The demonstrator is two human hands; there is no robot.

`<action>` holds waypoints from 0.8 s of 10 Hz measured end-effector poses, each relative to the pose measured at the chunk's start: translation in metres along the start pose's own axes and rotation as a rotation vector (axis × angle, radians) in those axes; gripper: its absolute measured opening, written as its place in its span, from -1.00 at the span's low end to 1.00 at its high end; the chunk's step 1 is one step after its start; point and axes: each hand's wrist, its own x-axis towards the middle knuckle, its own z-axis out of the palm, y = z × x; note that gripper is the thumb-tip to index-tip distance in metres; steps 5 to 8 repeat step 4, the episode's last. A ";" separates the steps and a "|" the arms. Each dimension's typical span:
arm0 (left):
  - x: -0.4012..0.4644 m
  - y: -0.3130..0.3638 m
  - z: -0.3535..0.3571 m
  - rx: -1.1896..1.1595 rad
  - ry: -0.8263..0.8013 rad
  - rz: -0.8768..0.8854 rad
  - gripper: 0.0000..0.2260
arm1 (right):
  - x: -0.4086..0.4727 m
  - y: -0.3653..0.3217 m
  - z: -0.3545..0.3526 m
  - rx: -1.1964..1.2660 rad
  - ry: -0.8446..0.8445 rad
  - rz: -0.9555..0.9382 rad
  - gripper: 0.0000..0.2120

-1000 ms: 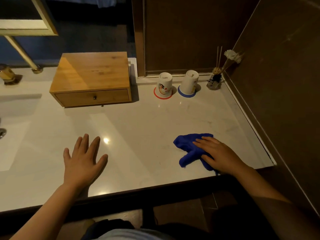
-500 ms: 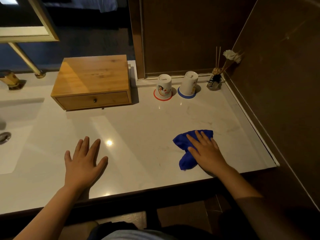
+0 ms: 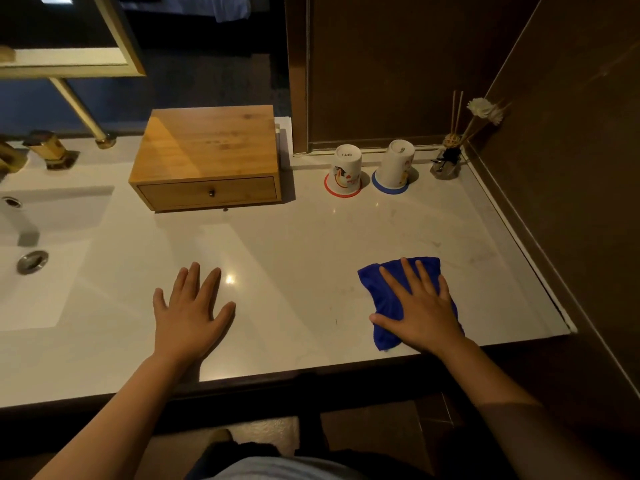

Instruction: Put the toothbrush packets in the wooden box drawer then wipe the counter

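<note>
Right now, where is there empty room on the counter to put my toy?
The widest bare patch lies between the wooden box, the left hand and the blue cloth. A smaller strip runs from the cloth back to the two upturned cups. The back right corner, with cups and reed diffuser, is crowded.

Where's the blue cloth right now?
In the head view, the blue cloth lies flat on the counter near its front right edge, under the right hand, in front of the two upturned cups.
</note>
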 end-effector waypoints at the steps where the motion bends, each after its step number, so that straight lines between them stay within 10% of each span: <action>1: -0.001 0.001 -0.003 0.000 -0.054 0.012 -0.27 | 0.001 -0.007 -0.006 0.027 -0.019 0.048 -0.12; 8: 0.014 -0.008 -0.039 -0.001 -0.230 0.106 -0.40 | 0.007 -0.098 -0.038 0.134 0.089 0.016 -0.45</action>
